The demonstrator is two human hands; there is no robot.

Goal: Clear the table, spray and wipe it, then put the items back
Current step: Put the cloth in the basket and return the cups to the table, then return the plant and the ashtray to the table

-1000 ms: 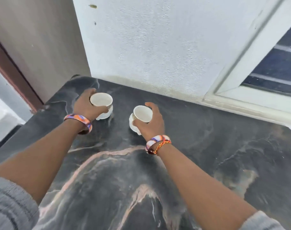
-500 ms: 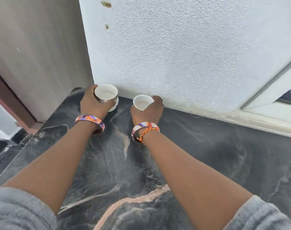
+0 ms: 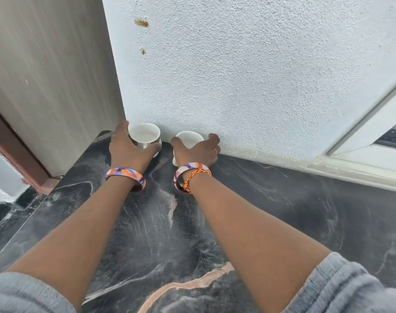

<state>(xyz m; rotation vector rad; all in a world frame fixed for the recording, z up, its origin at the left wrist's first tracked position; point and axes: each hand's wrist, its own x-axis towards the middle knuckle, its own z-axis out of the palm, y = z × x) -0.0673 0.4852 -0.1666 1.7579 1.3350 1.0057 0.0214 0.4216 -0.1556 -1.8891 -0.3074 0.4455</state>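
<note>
Two grey sleeves (image 3: 23,294) frame bare forearms over the dark marble table (image 3: 283,211). Farther on, the left hand (image 3: 127,147) grasps one white cup (image 3: 145,136) and the right hand (image 3: 197,152) grasps the other cup (image 3: 189,137), both against the white wall (image 3: 237,75).

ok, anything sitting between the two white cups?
Nothing. In the head view only a bare strip of the dark marble table separates the left cup from the right cup.

Both hands carried cups from mid-table to far edge, against wall: left cup (image 3: 145,136), right cup (image 3: 189,139).
</note>
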